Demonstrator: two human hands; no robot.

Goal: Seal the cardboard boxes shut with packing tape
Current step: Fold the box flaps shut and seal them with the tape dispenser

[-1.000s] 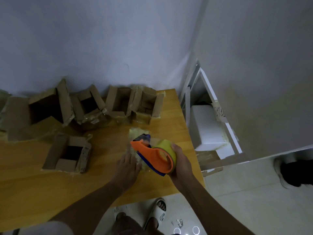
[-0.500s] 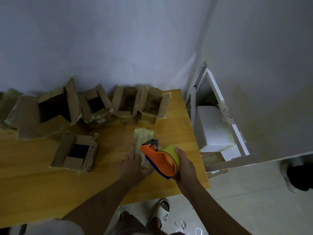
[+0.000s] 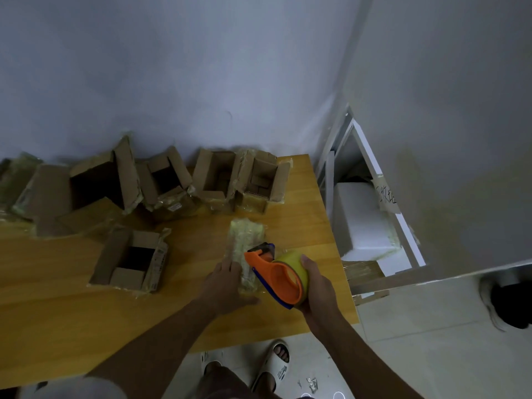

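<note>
A small box covered in clear tape (image 3: 244, 240) lies on the wooden table (image 3: 57, 312) near its right end. My left hand (image 3: 224, 283) rests on the box's near end with fingers stretched out. My right hand (image 3: 316, 283) grips an orange tape dispenser (image 3: 276, 275) loaded with a yellowish roll of tape (image 3: 293, 263). The dispenser's front end sits over the box's right side. An open cardboard box (image 3: 132, 260) lies to the left of my left hand.
Several open cardboard boxes (image 3: 218, 180) stand in a row against the back wall. The table's right edge is just beyond my right hand, with a white foam block (image 3: 359, 220) on a shelf past it. My sandalled feet (image 3: 276, 361) show below the table's front edge.
The view has shifted, so everything sits further right and lower in frame. My hands and the dispenser stay on the taped box much as before.
</note>
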